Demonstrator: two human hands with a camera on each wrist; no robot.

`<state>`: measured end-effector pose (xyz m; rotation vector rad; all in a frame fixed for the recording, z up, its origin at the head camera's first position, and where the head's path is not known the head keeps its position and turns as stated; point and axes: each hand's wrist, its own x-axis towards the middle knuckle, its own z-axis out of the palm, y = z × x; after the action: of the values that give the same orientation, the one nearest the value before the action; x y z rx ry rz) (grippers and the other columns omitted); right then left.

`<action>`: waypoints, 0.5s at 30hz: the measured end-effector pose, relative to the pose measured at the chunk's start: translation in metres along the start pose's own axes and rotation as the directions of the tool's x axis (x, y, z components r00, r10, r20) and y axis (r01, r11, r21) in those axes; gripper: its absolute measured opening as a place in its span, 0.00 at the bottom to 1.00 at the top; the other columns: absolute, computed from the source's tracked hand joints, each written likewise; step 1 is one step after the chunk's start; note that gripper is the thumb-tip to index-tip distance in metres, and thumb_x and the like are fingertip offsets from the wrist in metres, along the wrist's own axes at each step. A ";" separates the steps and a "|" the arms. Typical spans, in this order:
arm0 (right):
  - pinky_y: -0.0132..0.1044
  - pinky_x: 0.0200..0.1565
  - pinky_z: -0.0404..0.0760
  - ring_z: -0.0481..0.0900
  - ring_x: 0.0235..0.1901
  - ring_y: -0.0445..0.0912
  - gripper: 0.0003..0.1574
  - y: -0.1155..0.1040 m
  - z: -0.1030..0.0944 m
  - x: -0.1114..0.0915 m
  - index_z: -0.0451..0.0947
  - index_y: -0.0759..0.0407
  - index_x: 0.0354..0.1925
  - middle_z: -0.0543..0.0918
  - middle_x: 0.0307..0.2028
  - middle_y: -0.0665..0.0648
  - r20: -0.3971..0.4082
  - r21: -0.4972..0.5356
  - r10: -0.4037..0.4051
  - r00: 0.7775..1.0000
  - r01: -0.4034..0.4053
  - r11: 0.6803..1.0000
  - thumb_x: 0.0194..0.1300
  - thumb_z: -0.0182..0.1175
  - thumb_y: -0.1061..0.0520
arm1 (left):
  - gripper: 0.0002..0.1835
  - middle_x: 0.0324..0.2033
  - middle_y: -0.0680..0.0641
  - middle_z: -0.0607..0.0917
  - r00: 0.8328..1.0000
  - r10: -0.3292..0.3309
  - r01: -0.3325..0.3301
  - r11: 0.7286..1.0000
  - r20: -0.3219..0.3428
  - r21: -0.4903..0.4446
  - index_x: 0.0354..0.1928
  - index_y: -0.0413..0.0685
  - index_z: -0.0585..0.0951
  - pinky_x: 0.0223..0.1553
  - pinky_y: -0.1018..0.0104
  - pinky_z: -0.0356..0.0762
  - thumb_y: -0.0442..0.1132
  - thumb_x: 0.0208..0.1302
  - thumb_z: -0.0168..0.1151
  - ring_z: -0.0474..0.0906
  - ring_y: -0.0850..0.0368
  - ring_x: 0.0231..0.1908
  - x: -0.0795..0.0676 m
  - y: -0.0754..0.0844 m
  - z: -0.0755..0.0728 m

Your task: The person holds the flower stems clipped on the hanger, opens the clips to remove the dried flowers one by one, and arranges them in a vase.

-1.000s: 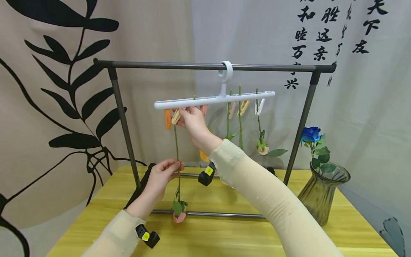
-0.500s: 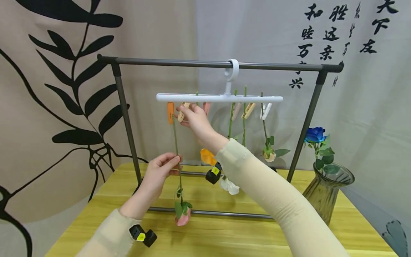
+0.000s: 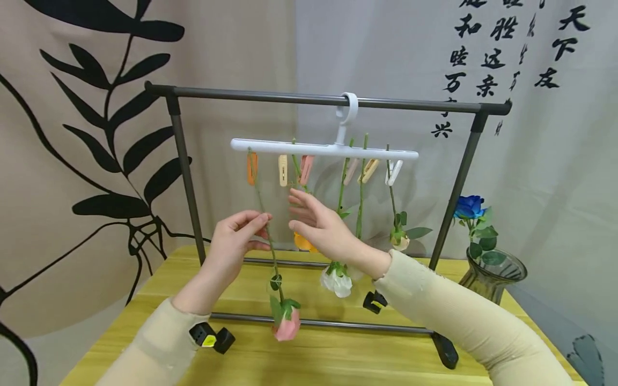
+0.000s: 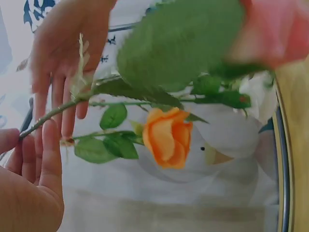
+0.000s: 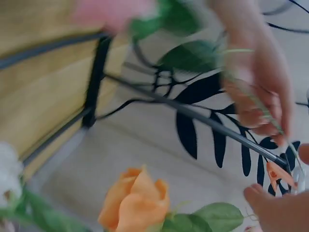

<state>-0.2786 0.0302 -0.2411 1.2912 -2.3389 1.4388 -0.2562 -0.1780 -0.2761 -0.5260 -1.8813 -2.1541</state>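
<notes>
My left hand point(image 3: 229, 244) pinches the green stem of a pink rose point(image 3: 288, 326) that points flower down. The stem's upper end overlaps the orange clothespin point(image 3: 252, 169) at the left end of a white hanger point(image 3: 285, 146). My right hand point(image 3: 325, 225) has its fingers straight and holds nothing, just right of that stem. Above it, a beige clothespin point(image 3: 282, 170) hangs with no stem in it, beside a pink clothespin point(image 3: 306, 169) with a stem. An orange rose point(image 4: 168, 137) hangs upside down behind the hands in the left wrist view.
The hanger hooks over a dark metal rack point(image 3: 251, 96) on a wooden table point(image 3: 232, 354). A white flower point(image 3: 336, 281) and a cream rose point(image 3: 399, 238) hang farther right. A glass vase point(image 3: 499, 271) with a blue rose point(image 3: 469, 207) stands at the right.
My right hand has let go of the beige clothespin and moved down and right, its fingers straightening. The left hand has raised the pink rose's stem, which now leans left toward the orange clothespin.
</notes>
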 end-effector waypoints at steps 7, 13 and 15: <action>0.39 0.52 0.77 0.76 0.57 0.52 0.24 0.022 -0.008 -0.017 0.74 0.62 0.59 0.73 0.60 0.63 0.133 -0.636 -0.688 0.713 0.594 0.493 0.64 0.61 0.67 | 0.08 0.29 0.47 0.82 0.997 -0.017 0.015 1.000 0.073 0.023 0.34 0.51 0.85 0.33 0.60 0.83 0.40 0.70 0.59 0.79 0.53 0.32 0.005 0.002 0.018; 0.41 0.53 0.77 0.80 0.51 0.49 0.13 0.031 -0.009 -0.020 0.82 0.58 0.49 0.81 0.52 0.60 0.293 -0.720 -0.862 0.414 0.689 0.085 0.65 0.64 0.61 | 0.08 0.30 0.51 0.84 0.987 -0.067 0.067 0.998 0.145 0.002 0.36 0.51 0.85 0.33 0.66 0.80 0.39 0.71 0.58 0.80 0.58 0.32 0.005 0.002 0.035; 0.40 0.52 0.77 0.80 0.50 0.49 0.10 0.031 -0.010 -0.022 0.84 0.58 0.45 0.82 0.50 0.59 0.314 -0.721 -0.869 0.382 0.691 0.044 0.65 0.64 0.60 | 0.08 0.32 0.51 0.85 0.984 -0.079 0.081 0.997 0.162 -0.006 0.37 0.49 0.85 0.33 0.67 0.79 0.39 0.71 0.58 0.79 0.58 0.33 0.006 0.000 0.039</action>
<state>-0.2902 0.0574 -0.2673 1.5371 -1.2115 0.0638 -0.2568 -0.1388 -0.2693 -0.6564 -2.0062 -2.2361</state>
